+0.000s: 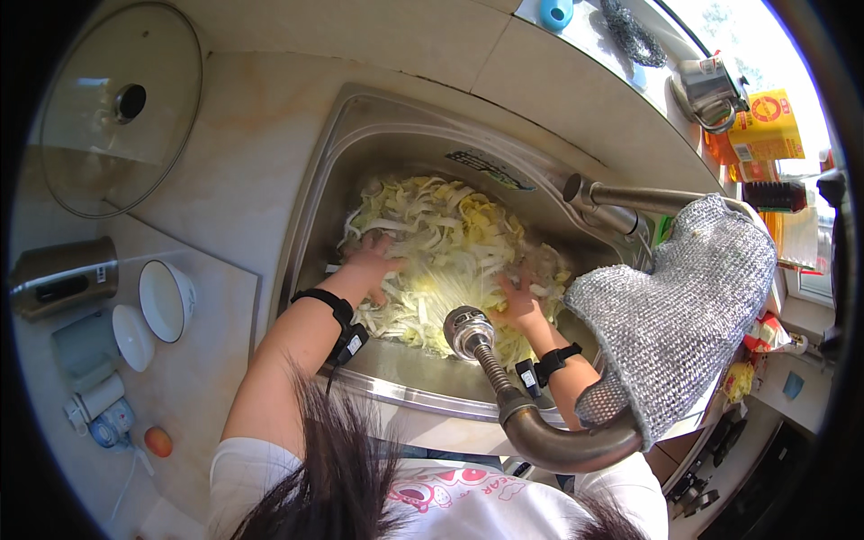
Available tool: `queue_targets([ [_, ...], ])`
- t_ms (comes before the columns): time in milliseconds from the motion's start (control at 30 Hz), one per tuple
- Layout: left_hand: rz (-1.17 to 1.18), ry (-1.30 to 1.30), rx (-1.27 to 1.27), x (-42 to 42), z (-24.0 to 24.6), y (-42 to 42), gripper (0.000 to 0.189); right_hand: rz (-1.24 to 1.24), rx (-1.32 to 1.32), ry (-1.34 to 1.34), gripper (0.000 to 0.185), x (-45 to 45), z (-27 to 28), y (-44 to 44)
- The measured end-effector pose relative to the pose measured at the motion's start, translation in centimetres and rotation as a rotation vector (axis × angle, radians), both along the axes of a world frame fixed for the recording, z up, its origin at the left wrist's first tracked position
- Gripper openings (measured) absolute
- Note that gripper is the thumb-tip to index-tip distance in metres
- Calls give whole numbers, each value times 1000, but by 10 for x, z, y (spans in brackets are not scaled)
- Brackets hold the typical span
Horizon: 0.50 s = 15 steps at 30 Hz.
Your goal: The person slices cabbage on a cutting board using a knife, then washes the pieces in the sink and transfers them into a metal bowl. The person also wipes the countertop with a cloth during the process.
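Note:
Shredded leafy cabbage (432,223) lies in a wide heap in the stainless steel sink (324,169). Water sprays onto it from the round head of a flexible faucet (469,331). At the heap's left side, my left hand (374,263) rests in the shreds with its fingers spread. My right hand (520,297) touches the shreds on the right of the spray, fingers apart and partly covered by them. A black strap with a small device sits on each wrist. Neither hand is closed on anything that I can see.
A grey knitted cloth (688,310) hangs over the faucet pipe at the right. On the left counter stand a glass lid (121,155), white bowls (167,300), a metal container (67,277) and a reddish round fruit (158,442). The window sill holds a metal pitcher (705,88) and bottles (773,196).

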<state>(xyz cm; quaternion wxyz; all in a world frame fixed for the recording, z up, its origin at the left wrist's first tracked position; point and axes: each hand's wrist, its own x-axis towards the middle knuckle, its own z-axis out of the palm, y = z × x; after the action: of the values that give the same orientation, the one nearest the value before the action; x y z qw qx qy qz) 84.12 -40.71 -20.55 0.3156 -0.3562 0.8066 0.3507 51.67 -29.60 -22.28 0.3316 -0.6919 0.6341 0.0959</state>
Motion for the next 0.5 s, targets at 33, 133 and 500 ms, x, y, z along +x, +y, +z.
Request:
queue_targets([
  [33, -68, 8, -44, -2, -7, 9, 85, -141, -47, -111, 76, -1, -6, 5],
  [133, 307, 188, 41, -18, -24, 26, 66, 17, -97, 8, 66, 5, -29, 9],
  [500, 419, 168, -253, 15, 19, -2, 90, -275, 88, -192, 66, -50, 31, 8],
])
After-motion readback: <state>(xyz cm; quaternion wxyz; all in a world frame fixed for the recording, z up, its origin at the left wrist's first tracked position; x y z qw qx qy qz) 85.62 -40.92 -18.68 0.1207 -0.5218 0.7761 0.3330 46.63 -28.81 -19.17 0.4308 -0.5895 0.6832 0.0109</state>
